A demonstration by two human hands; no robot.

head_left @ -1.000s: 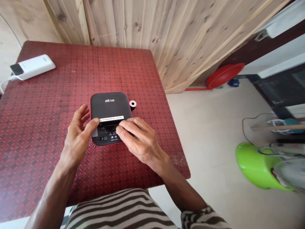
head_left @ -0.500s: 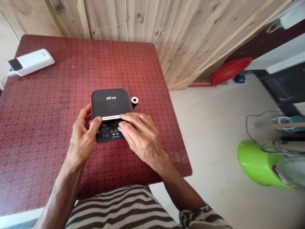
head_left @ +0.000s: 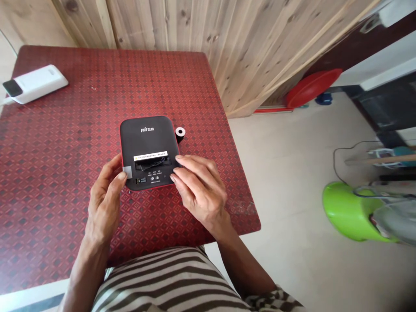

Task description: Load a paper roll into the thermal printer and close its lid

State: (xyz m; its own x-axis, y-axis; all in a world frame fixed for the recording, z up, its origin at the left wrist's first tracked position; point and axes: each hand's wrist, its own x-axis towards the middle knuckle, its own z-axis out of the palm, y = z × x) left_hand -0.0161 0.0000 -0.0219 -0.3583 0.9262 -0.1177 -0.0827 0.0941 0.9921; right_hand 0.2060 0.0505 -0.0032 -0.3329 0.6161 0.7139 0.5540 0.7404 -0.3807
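A black receipt printer with a red rim and white lettering lies on the red patterned table. A white label strip runs above its slot, and dark, thin stuff shows inside that slot. My left hand grips the printer's left edge, thumb beside a pale, see-through patch at the corner. At the right edge my right hand is loosely curled, fingertips apart and touching or very near the casing. Just beyond that edge is a small paper roll with a dark core.
A white power bank with a dark end and a cable lies at the table's far left. Wooden boards rise behind the table. On the floor to the right are a red basin and a green plastic tub.
My right hand has come out from over the slot to the right edge, uncovering the slot. My left thumb has slid off the label strip to the left corner.
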